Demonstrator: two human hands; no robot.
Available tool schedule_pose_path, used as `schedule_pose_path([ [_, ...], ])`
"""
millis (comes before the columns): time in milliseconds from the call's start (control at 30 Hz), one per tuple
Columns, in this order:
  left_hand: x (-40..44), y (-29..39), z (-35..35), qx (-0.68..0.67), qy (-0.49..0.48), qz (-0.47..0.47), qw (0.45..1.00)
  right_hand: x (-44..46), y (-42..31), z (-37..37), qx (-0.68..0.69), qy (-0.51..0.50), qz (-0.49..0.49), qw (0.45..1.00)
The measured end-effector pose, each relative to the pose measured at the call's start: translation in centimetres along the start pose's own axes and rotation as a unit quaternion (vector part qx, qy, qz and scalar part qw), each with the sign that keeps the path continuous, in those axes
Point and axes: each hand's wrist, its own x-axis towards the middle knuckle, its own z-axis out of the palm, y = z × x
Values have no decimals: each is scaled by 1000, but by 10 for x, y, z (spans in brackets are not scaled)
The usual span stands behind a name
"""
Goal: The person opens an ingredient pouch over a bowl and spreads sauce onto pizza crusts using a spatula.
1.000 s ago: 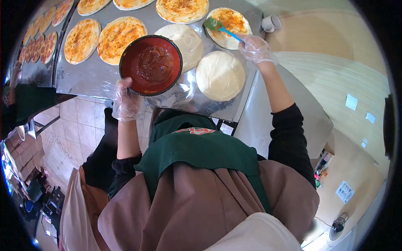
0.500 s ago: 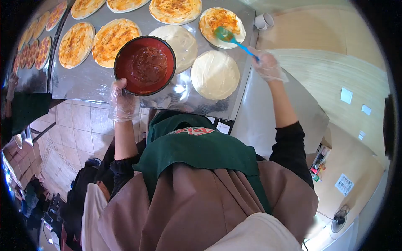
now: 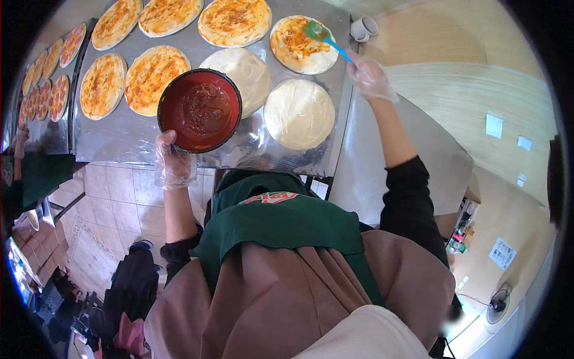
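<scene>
My left hand [image 3: 174,160], in a clear plastic glove, grips the rim of a bowl [image 3: 200,110] with a dark outside, a red inside and thick red sauce in it. Gloved as well, my right hand [image 3: 369,78] holds the blue handle of a spatula [image 3: 338,48]. Its green head rests over the upper part of a dough round [image 3: 299,52] that is partly coated with orange-red sauce. A plain dough round [image 3: 299,114] lies below that one, and another plain round [image 3: 242,78] is partly hidden behind the bowl.
Several sauced rounds [image 3: 103,85] lie on the metal table [image 3: 239,157]. White cups [image 3: 363,28] stand at its far right corner. At the far left, a co-worker's gloved hand [image 3: 21,139] is beside a second table with topped rounds [image 3: 58,97]. A grey surface [image 3: 394,161] adjoins on the right.
The spatula has moved across the partly sauced round, and more of that round now carries sauce. The bowl stays in my left hand. The whole view has shifted slightly.
</scene>
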Motion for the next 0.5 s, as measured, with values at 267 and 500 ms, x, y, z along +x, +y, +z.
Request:
schedule_pose_path([
  [267, 1, -5, -1, -11, -9, 0, 1000, 23, 49, 57, -77, -61, -3, 995],
  [500, 5, -5, 4, 28, 17, 3, 999, -5, 36, -2, -72, -84, 136, 985],
])
